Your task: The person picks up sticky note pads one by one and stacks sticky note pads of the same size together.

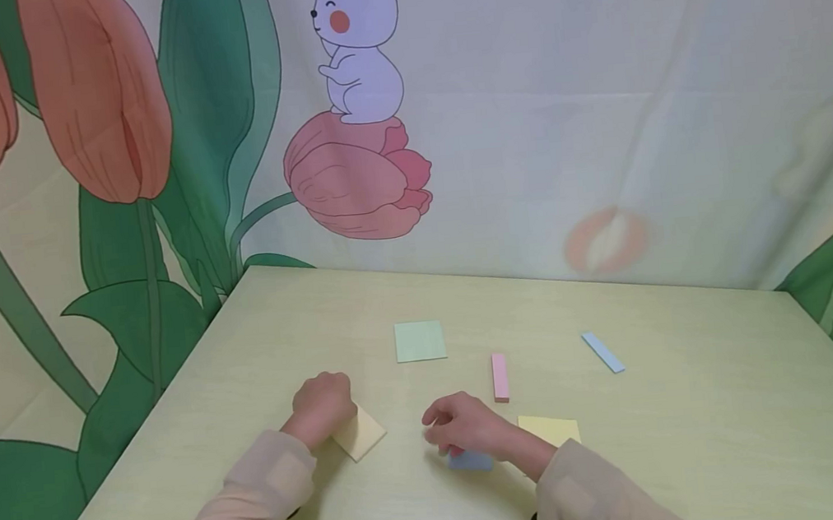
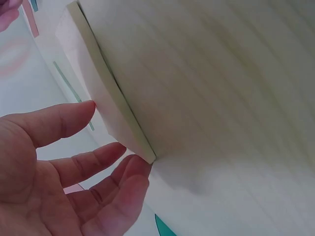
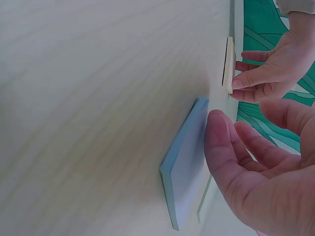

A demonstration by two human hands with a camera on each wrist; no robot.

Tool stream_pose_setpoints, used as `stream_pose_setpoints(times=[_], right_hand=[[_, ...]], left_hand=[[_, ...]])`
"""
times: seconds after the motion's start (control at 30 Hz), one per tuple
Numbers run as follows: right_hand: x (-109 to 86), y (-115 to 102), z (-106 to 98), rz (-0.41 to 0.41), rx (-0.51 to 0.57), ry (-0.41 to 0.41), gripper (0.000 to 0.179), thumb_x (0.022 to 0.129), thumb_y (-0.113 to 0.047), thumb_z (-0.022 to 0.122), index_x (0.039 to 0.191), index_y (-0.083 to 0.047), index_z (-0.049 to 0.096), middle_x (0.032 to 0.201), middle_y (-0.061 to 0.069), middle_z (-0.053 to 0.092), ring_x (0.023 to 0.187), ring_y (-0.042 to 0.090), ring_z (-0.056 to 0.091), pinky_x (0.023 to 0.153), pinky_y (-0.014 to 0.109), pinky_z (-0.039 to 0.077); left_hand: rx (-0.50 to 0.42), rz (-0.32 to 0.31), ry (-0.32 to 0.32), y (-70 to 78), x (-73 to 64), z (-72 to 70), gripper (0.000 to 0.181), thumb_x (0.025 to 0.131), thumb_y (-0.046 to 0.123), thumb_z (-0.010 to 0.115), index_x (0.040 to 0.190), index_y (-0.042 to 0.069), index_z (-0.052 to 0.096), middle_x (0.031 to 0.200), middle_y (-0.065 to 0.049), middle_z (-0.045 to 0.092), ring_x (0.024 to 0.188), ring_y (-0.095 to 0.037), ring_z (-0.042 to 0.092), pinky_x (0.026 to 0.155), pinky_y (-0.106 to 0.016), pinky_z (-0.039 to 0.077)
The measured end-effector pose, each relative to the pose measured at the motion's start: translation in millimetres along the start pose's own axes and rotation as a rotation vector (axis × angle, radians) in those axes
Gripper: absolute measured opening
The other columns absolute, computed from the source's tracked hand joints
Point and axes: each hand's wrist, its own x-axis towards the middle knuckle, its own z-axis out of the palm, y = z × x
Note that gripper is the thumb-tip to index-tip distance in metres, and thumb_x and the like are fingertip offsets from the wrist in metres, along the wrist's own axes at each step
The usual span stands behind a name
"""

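Observation:
On the table lies a cream square sticky note pad [image 1: 361, 434]. My left hand [image 1: 325, 404] is over its far left corner. In the left wrist view, the thumb and fingertips rest on the face and corner of this pad [image 2: 93, 73], with the fingers relaxed. A blue sticky note pad [image 1: 470, 461] lies flat under my right hand [image 1: 468, 427], which covers part of it. In the right wrist view, the loosely bent right fingers [image 3: 221, 140] are right at the edge of the blue pad [image 3: 187, 162], with nothing gripped.
Farther back lies a pale green square pad [image 1: 419, 341]. A pink strip pad [image 1: 499, 377] stands beyond the right hand, and a blue strip pad [image 1: 603, 353] lies farther right. The right forearm partly hides a yellow pad [image 1: 550, 427]. A printed curtain [image 1: 523, 118] hangs behind the table.

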Motion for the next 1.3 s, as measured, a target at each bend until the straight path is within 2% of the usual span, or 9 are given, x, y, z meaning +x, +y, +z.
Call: stream_pose_setpoints(times=[0.47,0.8,1.07,1.17,1.3], right_hand=[[4.2,2.8,4.4,0.043,0.069,-0.001,0.025,0.081,-0.011,0.058,0.1,0.005,0.058,0.081,0.011,0.063,0.06,0.012,0.056,0.056,0.027,0.051],[5.1,2.4,6.7,0.057,0.132,0.015,0.027,0.082,-0.009,0.057,0.104,0.007,0.057,0.084,0.008,0.06,0.065,0.014,0.056,0.059,0.029,0.052],[7.4,-0.3,9.1,0.059,0.221,0.051,0.031,0.083,-0.01,0.055,0.108,0.008,0.054,0.09,0.015,0.061,0.07,0.016,0.057,0.066,0.032,0.052],[8.8,-1.9,11.1,0.06,0.238,0.062,0.033,0.083,-0.011,0.055,0.11,0.008,0.053,0.095,0.013,0.06,0.077,0.018,0.058,0.07,0.033,0.052],[10.9,-2.8,13.6,0.064,0.255,0.063,0.034,0.082,-0.01,0.055,0.111,0.009,0.053,0.1,0.014,0.06,0.082,0.02,0.058,0.073,0.033,0.051]], left_hand=[[-0.008,0.075,0.005,9.5,-3.2,6.4,0.007,0.075,0.009,0.059,0.077,0.005,0.054,0.068,-0.003,0.049,0.061,-0.016,0.045,0.049,-0.023,0.036],[-0.05,0.168,0.048,17.3,-5.8,9.8,0.007,0.073,0.007,0.061,0.075,0.004,0.056,0.073,-0.005,0.052,0.065,-0.016,0.045,0.052,-0.025,0.036],[-0.067,0.118,0.111,14.7,-8.9,4.1,0.006,0.075,0.005,0.055,0.072,0.005,0.05,0.065,-0.003,0.045,0.057,-0.016,0.04,0.046,-0.022,0.031],[-0.057,0.093,0.09,12.8,-13.7,2.2,0.007,0.076,0.004,0.054,0.071,0.004,0.048,0.06,-0.002,0.043,0.054,-0.015,0.039,0.044,-0.022,0.03],[-0.027,0.064,0.02,10.6,-20.4,3.1,0.009,0.077,0.006,0.054,0.07,0.004,0.049,0.059,-0.002,0.042,0.052,-0.014,0.038,0.043,-0.021,0.029]])
